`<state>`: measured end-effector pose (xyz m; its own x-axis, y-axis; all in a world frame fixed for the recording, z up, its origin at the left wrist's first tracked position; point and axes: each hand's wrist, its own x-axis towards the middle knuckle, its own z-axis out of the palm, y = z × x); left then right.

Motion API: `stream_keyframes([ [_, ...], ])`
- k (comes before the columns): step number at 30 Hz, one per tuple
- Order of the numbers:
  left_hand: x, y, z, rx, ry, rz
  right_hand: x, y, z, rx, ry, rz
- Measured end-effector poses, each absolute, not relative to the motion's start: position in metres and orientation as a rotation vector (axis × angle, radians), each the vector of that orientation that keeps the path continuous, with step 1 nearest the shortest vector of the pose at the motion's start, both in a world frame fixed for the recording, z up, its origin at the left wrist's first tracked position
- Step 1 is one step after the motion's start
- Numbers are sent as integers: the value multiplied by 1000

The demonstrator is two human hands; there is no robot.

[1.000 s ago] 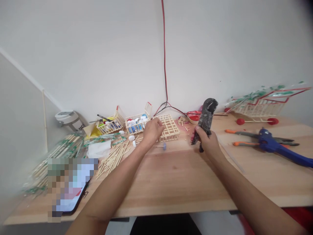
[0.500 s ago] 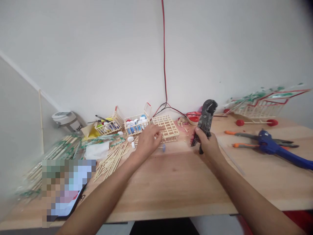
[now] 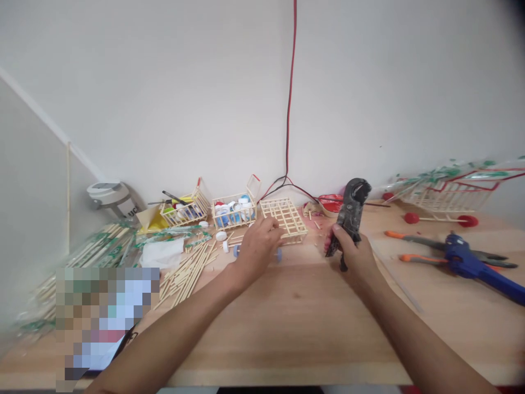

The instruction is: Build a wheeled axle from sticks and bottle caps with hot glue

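Note:
My right hand (image 3: 355, 254) is wrapped round a black hand cutter (image 3: 351, 210) with a curved, hooked jaw, held upright above the wooden table. My left hand (image 3: 260, 246) has its fingers curled at the left front of a small frame of pale sticks (image 3: 289, 219) glued into a grid; whether the fingers grip it is hidden. Below that hand, a pale blue cap (image 3: 279, 254) shows on the right and a similar cap (image 3: 237, 250) on the left.
Left of the hands lie loose sticks (image 3: 188, 276) and stick carts with bottle caps (image 3: 233, 213). A phone (image 3: 109, 328) is at the front left. On the right are a blue glue gun (image 3: 459, 254), orange-handled pliers (image 3: 418, 258) and a red-wheeled cart (image 3: 455, 200). A red dish (image 3: 330, 203) stands behind.
My left hand has come down from above the grid frame's left edge to its front left, fingers more curled. My right hand keeps the cutter upright. The whole view has shifted slightly.

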<state>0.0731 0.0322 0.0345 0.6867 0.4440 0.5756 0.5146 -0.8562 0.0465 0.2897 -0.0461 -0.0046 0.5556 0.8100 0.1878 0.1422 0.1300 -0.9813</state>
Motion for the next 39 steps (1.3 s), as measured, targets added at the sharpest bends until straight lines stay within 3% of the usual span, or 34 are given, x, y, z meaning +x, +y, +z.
stream_keyframes([
  [39,75,40,24,-2741,-687,-1033,285,-48,-3,-1382,-954,621],
])
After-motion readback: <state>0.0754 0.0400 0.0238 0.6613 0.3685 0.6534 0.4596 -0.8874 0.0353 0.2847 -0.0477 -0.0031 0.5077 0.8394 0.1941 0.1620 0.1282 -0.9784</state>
